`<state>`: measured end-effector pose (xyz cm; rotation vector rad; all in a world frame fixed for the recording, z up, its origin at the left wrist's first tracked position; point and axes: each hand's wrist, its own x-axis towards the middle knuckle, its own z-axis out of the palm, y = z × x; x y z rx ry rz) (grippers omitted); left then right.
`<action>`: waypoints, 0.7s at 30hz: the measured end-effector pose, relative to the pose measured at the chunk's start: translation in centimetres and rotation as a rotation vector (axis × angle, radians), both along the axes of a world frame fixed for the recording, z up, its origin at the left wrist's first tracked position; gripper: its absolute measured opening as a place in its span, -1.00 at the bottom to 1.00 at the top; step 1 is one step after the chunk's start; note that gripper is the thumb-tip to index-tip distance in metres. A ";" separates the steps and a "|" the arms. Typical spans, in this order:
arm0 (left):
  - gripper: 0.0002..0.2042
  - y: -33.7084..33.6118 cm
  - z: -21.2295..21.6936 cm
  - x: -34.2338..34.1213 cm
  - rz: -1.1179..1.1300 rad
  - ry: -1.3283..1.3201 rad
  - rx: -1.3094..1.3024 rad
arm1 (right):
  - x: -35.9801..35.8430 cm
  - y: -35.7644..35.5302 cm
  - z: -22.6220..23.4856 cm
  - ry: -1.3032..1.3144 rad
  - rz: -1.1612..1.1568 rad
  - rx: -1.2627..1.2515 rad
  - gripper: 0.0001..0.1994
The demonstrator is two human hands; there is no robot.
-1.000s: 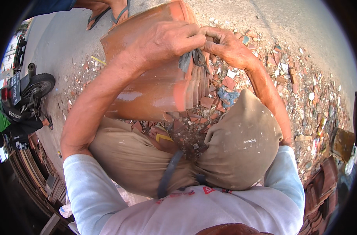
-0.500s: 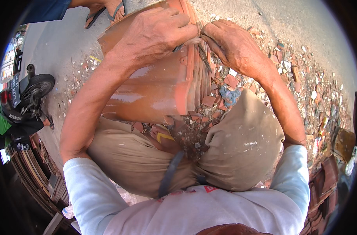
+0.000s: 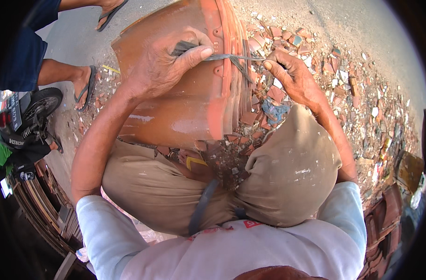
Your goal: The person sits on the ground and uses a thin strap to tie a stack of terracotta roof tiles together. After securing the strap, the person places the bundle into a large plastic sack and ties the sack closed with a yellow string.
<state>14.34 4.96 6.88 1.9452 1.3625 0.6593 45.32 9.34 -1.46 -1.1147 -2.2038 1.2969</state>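
Note:
A stack of reddish-brown roof tiles [image 3: 175, 112] stands on edge in front of my knees. Over its right end a grey strap [image 3: 229, 57] is knotted, its short tail hanging down against the tile edges. My left hand [image 3: 175, 60] is closed round a dark bunched length of the strap above the tiles. To the right of the stack, my right hand [image 3: 287, 70] pinches the other end between thumb and finger. Between the two hands the strap runs taut and nearly level.
Broken tile and rubble [image 3: 334, 98] cover the ground on the right, with a blue plastic scrap [image 3: 274, 112] near my knee. Another person's sandalled foot [image 3: 84, 88] is at the left. Beyond stands a motorcycle [image 3: 31, 109]. More tiles [image 3: 383, 219] are stacked at lower right.
My hands have moved apart from close together, drawing the strap straight between them. The other person's legs have come further into view at the upper left.

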 end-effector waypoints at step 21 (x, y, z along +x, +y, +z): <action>-0.53 3.6 -2.1 3.6 0.161 -0.592 -0.507 | -8.9 1.3 -0.4 0.815 -0.329 -0.372 -0.61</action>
